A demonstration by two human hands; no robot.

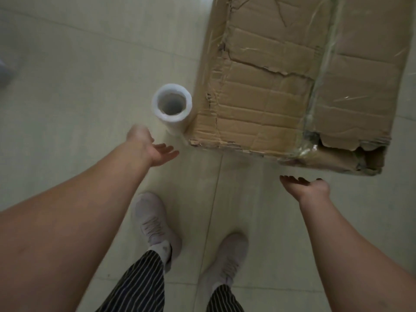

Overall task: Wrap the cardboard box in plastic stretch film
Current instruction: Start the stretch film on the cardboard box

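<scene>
The stretch film roll (174,125) stands upright at the near-left corner of the cardboard box (270,86). The left hand (148,147), fingers apart and empty, is just near of it. The right hand (308,188), also spread, is well to the right.

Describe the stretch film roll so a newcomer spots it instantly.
Start at the big battered cardboard box on the tiled floor. At its near-left corner stands the stretch film roll, upright, just beyond the open left hand. It is the only white hollow cylinder, seen down its core.
</scene>
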